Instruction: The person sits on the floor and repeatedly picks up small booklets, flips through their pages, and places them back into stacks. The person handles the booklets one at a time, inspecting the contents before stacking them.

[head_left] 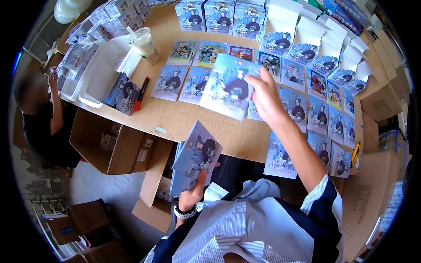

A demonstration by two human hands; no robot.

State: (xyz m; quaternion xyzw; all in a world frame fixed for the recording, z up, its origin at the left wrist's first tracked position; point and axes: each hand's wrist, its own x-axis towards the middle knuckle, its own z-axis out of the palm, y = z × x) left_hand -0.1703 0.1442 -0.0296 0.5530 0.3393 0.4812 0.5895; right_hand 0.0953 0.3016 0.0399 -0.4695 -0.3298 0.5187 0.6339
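Note:
My right hand (264, 94) pinches a pale blue illustrated card (230, 85) by its right edge and holds it over the table. The card overlaps several others lying in rows. Close to my body, my left hand (193, 193) grips a stack of similar cards (197, 158), fanned a little and tilted. Flat on the table, a blue card (170, 82) lies in the nearer row at left, and a colourful card (182, 52) lies behind it. More blue cards (294, 107) cover the table's right side, partly hidden by my right forearm.
White-and-blue boxes (220, 19) stand at the back, several with lids up. At left are a white plastic basket (94, 81), a drink cup (144, 46) and a red-capped marker (141, 94). A yellow cutter (355, 154) lies at the right edge. Cardboard boxes (109, 144) stand below; another person (41, 109) sits left.

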